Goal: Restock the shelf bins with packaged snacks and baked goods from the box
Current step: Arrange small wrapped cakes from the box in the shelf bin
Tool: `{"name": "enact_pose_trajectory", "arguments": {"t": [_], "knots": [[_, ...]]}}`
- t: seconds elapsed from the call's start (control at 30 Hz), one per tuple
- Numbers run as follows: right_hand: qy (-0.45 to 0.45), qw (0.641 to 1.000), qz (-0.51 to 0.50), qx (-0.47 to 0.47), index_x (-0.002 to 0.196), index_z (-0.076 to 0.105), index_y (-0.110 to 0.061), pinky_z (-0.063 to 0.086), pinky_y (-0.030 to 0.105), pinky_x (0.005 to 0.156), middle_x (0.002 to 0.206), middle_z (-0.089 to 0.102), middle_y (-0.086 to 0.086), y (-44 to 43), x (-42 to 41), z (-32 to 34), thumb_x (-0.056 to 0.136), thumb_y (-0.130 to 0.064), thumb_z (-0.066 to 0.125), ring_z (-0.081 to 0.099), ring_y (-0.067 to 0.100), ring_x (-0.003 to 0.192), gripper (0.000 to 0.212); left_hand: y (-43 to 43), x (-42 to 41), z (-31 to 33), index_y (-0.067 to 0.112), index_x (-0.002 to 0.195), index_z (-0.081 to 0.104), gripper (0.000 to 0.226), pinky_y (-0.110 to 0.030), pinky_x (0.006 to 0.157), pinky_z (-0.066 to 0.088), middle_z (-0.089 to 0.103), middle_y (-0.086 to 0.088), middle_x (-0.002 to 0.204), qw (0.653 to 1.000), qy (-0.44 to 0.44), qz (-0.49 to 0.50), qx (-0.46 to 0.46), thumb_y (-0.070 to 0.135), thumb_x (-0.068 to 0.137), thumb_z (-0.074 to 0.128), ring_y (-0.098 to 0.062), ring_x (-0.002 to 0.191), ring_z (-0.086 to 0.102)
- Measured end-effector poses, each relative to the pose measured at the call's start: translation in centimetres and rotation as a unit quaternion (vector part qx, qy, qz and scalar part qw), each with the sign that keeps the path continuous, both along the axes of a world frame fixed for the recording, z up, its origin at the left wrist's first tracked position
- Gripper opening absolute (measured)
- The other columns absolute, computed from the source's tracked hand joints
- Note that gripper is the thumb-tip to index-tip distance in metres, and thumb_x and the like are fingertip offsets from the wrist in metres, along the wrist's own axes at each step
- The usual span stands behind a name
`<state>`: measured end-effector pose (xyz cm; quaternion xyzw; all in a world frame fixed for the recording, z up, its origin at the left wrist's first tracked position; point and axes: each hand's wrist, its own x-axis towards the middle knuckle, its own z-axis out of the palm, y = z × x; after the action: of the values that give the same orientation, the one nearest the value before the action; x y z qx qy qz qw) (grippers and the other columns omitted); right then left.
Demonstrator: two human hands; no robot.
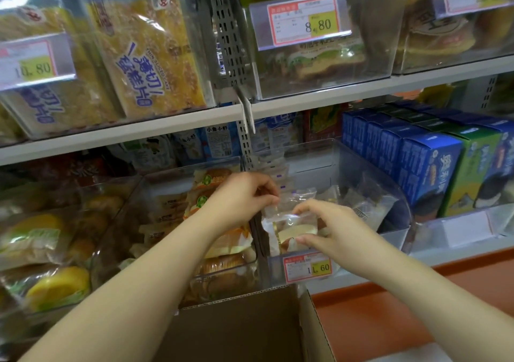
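left hand [244,198] and right hand [332,229] pinch clear packet [293,230] in bin [314,164].

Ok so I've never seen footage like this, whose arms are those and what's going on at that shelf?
No machine here: a person wears a camera on their head, so this one picture looks forward and down along their bare arms. The left hand pinches the top edge of a clear-wrapped packet and the right hand holds its other side, at the front of a clear bin on the lower shelf. A price tag hangs on the bin's front. An open cardboard box sits below. Blue boxes stand to the right; bags of sliced cake fill the shelf above.
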<state>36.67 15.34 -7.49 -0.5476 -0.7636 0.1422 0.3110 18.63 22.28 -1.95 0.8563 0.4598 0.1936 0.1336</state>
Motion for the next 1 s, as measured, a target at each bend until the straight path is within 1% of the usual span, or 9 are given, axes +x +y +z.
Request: {"name": "enact_pose_trajectory", "arguments": {"t": [0.07,0.13,0.27,0.33,0.43,0.57,0.7,0.87,1.0], "knots": [[-0.029,0.999,-0.016,0.012,0.119,0.053,-0.034,0.035,0.014,0.074,0.096,0.041,-0.023,0.0,-0.9,-0.5,0.086,-0.034,0.066,0.043,-0.006,0.082,0.035,-0.2,-0.4,-0.1,0.027,0.096,0.066,0.006,-0.019,0.080,0.047,0.065,0.012,0.094,1.000,0.021,-0.004,-0.020,0.026,0.091,0.063,-0.003,0.087,0.060],[-0.048,0.998,-0.036,0.016,0.122,0.052,-0.034,0.038,0.018,0.078,0.101,0.038,-0.020,0.0,-1.4,-0.6,0.086,-0.038,0.065,0.042,-0.002,0.083,0.038,-0.4,-0.6,-0.4,0.024,0.110,0.065,0.019,-0.018,0.083,0.046,0.065,0.008,0.107,0.999,0.038,0.004,-0.031,0.031,0.094,0.058,-0.005,0.095,0.059],[-0.030,0.997,-0.048,0.047,0.126,0.051,-0.035,0.047,0.024,0.085,0.110,0.041,-0.017,-0.4,-0.5,0.2,0.076,-0.055,0.064,0.049,0.002,0.095,0.055,-1.6,-0.4,-0.9,0.030,0.140,0.044,0.049,-0.032,0.107,0.036,0.045,0.007,0.143,0.996,0.077,-0.001,0.038,0.052,0.095,0.042,-0.010,0.126,0.046],[0.032,0.990,-0.081,0.108,0.121,0.057,-0.029,0.045,0.025,0.085,0.109,0.046,-0.012,-0.4,0.5,0.8,0.077,-0.050,0.064,0.050,0.006,0.099,0.049,-2.4,0.0,-1.3,0.037,0.148,0.026,0.057,-0.046,0.117,0.021,0.027,0.011,0.155,0.983,0.162,-0.020,0.082,0.059,0.095,0.033,-0.011,0.140,0.029],[0.040,0.977,-0.164,0.131,0.119,0.061,-0.025,0.043,0.033,0.090,0.114,0.053,-0.004,0.1,2.3,0.9,0.083,-0.031,0.065,0.050,0.018,0.109,0.036,-2.9,0.2,-2.4,0.037,0.152,0.012,0.056,-0.052,0.118,0.004,0.016,0.013,0.159,0.959,0.263,-0.042,0.099,0.053,0.100,0.023,-0.013,0.146,0.016],[-0.088,0.981,-0.172,0.020,0.132,0.050,-0.037,0.038,0.041,0.102,0.134,0.048,0.000,0.6,2.5,0.1,0.092,-0.041,0.054,0.048,0.021,0.122,0.041,-2.5,-0.7,-3.1,0.039,0.149,0.019,0.051,-0.053,0.116,-0.010,0.025,0.016,0.155,0.948,0.296,-0.023,0.115,0.052,0.100,0.019,-0.011,0.145,0.015],[-0.211,0.967,-0.144,-0.023,0.136,0.044,-0.042,0.031,0.039,0.105,0.134,0.052,-0.007,1.1,1.4,-0.3,0.096,-0.045,0.045,0.047,0.015,0.124,0.040,-2.6,-0.9,-2.6,0.039,0.146,0.027,0.051,-0.053,0.116,-0.011,0.032,0.016,0.151,0.940,0.324,-0.013,0.107,0.056,0.099,0.019,-0.012,0.144,0.018],[-0.087,0.979,-0.181,0.025,0.117,0.063,-0.039,0.049,0.029,0.079,0.114,0.064,-0.010,1.6,2.6,0.1,0.089,-0.040,0.059,0.060,0.011,0.099,0.029,-2.9,1.6,-1.3,0.034,0.148,0.023,0.057,-0.053,0.117,0.008,0.029,0.010,0.153,0.952,0.276,-0.021,0.131,0.059,0.097,0.021,-0.014,0.140,0.029],[0.002,0.964,-0.230,0.134,0.104,0.070,-0.030,0.037,0.028,0.066,0.096,0.054,-0.007,0.6,4.9,1.7,0.087,-0.023,0.065,0.055,0.015,0.081,0.019,-2.7,3.3,-2.1,0.035,0.150,0.018,0.054,-0.057,0.115,-0.007,0.020,0.012,0.158,0.945,0.300,-0.061,0.115,0.054,0.100,0.016,-0.013,0.146,0.015]]}}
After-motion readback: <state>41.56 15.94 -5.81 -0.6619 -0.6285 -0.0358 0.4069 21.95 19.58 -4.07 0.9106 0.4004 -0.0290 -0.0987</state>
